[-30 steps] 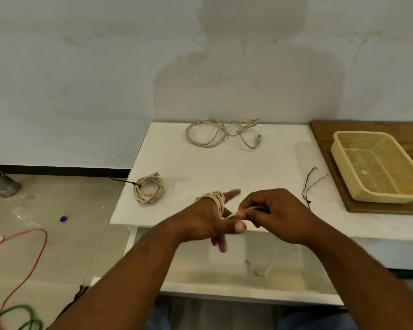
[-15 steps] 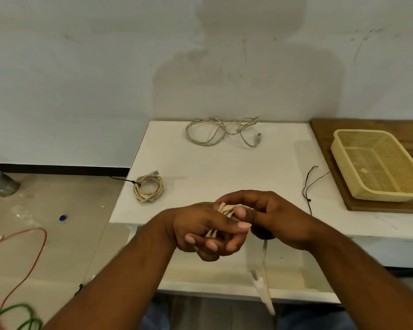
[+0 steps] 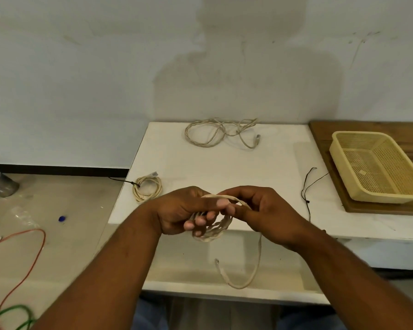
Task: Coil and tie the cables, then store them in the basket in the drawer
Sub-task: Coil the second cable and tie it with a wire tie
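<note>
- The beige cable coil (image 3: 215,233) is held in the air in front of the near edge of the white table (image 3: 224,167), above the open drawer (image 3: 224,292).
- The left hand (image 3: 177,210) grips the coil on its left side, with the fingers curled round the loops.
- The right hand (image 3: 267,210) pinches one strand at the top of the coil between thumb and fingers.
- A loose tail (image 3: 255,265) of this cable hangs from under the right hand, bends into the drawer and ends in a small plug (image 3: 217,260).
- A tied cable coil (image 3: 148,191) lies on the table at its left edge; a dark tie sticks out over that edge.
- An uncoiled beige cable (image 3: 215,133) lies in loose loops along the far edge, close to the wall.
- A thin black cord (image 3: 308,201) lies near the right edge of the table.
- The yellow basket (image 3: 386,198) stands on a wooden board (image 3: 367,129) to the right of the table, not in the drawer.
- On the floor to the left are a red wire (image 3: 34,265), a green wire (image 3: 14,307), a small blue cap (image 3: 61,219) and a metal can (image 3: 0,184).
</note>
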